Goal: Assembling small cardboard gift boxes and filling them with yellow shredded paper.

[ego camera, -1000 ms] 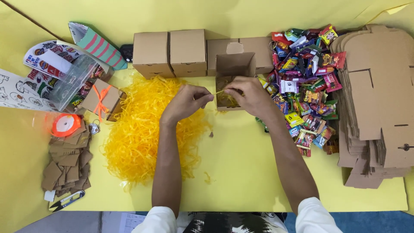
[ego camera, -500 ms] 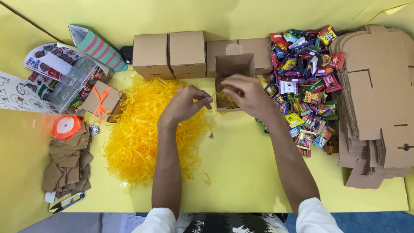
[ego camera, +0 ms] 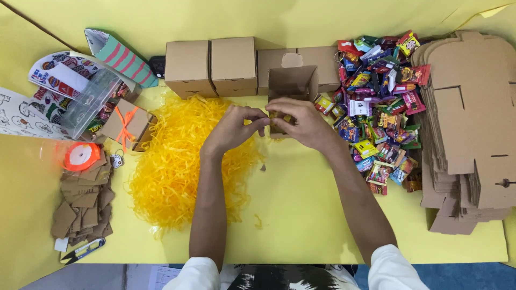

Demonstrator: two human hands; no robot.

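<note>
A small open cardboard box (ego camera: 293, 85) stands at the middle of the yellow table (ego camera: 301, 209), its lid flap up. My right hand (ego camera: 301, 122) covers the box's front opening, fingers curled on yellow paper shred inside it. My left hand (ego camera: 234, 128) meets it from the left, fingertips pinched on strands of the same shred at the box's edge. A large heap of yellow paper shred (ego camera: 185, 161) lies under and left of my left forearm.
Three closed cardboard boxes (ego camera: 234, 64) line the back. A pile of wrapped candies (ego camera: 379, 107) lies right, beside stacked flat box blanks (ego camera: 467, 123). At left: a ribbon-tied box (ego camera: 124, 122), orange ribbon roll (ego camera: 80, 157), brown tags (ego camera: 83, 207), snips (ego camera: 83, 251), sticker sheets (ego camera: 51, 86).
My left hand has moved right to meet my right hand at the box. Both hands have closed in on the shred at the opening.
</note>
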